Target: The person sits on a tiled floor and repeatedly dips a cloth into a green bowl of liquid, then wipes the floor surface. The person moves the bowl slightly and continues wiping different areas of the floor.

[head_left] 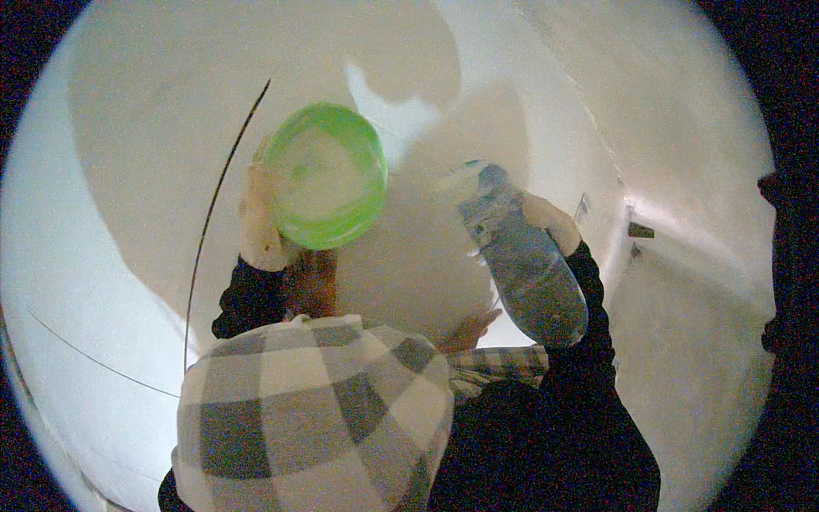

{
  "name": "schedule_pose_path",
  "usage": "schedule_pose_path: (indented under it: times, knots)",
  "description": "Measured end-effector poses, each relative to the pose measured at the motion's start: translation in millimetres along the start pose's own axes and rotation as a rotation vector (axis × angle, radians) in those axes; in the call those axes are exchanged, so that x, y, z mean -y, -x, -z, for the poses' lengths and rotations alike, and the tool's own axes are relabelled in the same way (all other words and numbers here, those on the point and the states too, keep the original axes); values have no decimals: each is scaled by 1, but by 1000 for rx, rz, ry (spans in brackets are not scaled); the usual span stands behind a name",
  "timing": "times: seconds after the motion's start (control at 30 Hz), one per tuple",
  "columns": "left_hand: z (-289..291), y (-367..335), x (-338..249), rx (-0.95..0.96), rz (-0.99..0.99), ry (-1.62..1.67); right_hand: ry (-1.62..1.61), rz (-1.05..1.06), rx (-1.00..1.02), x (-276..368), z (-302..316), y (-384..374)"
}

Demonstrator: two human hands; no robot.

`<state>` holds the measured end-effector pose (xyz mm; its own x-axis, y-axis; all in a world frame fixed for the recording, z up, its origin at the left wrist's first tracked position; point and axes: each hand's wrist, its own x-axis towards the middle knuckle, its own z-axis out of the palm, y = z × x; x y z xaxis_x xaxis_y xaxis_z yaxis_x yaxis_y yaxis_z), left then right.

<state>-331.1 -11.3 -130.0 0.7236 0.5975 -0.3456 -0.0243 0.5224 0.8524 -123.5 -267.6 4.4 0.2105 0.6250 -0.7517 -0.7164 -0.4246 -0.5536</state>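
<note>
My left hand point(258, 224) grips the left rim of a round green bowl point(326, 175), which looks pale and empty inside. My right hand point(550, 220) is wrapped around a clear plastic bottle point(525, 256). The bottle is tilted, its neck point(478, 175) pointing up and left toward the bowl but apart from it. Both forearms wear dark sleeves. My checked grey and white clothing point(316, 410) fills the lower middle of the view and hides what lies beneath it.
A bright white floor point(128, 171) surrounds me, overexposed. A thin dark curved line point(209, 222) runs down the left. A wall edge with a small dark fitting point(640, 230) stands at the right. Bare toes point(467, 328) show below the bottle.
</note>
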Motion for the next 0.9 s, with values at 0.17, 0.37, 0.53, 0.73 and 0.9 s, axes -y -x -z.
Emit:
schedule_pose_path:
  times: [0.17,0.37,0.53,0.73,0.9]
  knots:
    - [6,-8,2,-15,16,9,271,3,-63,3,49,14]
    - [22,-9,11,-56,13,-34,737,-23,-237,-15,64,-22]
    - [50,-10,15,-225,-101,-129,1938,-3,-410,-65,31,-50]
    - [101,-9,12,-408,-222,-219,1927,-239,-132,-46,37,-4]
    - [119,-14,15,-464,-230,-264,2066,55,-378,-9,42,-19]
